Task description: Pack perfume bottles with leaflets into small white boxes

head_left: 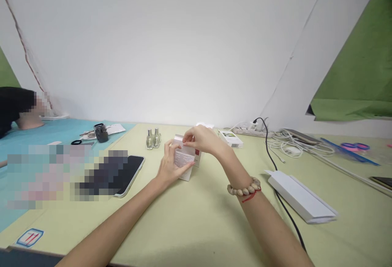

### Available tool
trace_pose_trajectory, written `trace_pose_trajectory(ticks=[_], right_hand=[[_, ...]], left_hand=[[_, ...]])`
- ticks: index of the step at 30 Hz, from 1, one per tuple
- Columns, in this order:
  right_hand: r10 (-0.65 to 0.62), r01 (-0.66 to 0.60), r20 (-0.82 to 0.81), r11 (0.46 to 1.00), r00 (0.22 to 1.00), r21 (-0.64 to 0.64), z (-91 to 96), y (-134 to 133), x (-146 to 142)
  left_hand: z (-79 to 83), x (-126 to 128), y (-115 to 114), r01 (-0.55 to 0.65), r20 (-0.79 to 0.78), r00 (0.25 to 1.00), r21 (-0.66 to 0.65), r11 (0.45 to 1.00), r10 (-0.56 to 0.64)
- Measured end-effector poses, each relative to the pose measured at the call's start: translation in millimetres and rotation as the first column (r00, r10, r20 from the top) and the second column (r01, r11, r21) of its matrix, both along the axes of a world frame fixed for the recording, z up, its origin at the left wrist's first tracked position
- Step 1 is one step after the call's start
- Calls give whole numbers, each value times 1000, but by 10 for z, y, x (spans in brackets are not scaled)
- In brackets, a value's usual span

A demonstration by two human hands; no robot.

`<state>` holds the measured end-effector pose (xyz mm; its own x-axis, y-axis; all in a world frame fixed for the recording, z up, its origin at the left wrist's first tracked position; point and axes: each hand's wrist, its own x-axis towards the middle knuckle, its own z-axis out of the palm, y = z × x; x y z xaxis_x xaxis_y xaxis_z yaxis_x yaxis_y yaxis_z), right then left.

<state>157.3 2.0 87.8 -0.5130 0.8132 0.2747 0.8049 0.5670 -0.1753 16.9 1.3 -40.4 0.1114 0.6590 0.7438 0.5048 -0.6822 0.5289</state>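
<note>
In the head view, a small printed white cardboard box [184,159] is tilted near the middle of the table. My left hand [168,161] grips it, thumb across the lower front and fingers curled along its left side. My right hand [202,138], with a beaded bracelet on the wrist, pinches at the box's top edge; its fingertips partly cover what they hold. Just behind is a second white item with a red patch [197,159], mostly hidden. Two small clear glass bottles [150,139] with silvery caps stand to the left of my hands.
A phone [131,173] lies at left. On the blue cloth [122,127] are a dark jar [101,133] and a person's head. At right are a folded white carton [301,197], a black cable [269,148], white cables [309,148], scissors [355,146] and another white box [230,139].
</note>
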Motion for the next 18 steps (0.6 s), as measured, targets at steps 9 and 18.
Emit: trace_pose_trajectory(ticks=[9,18], right_hand=[[-12,9,-152,1000,988,-17,-54,94,25],[59,-91,-597,996,800,-24,-74,131,-270]], left_hand=[[64,26,-3,190,376,922,-235,953,-91],[98,-85,88,727,838,432,-542,-421,-332]])
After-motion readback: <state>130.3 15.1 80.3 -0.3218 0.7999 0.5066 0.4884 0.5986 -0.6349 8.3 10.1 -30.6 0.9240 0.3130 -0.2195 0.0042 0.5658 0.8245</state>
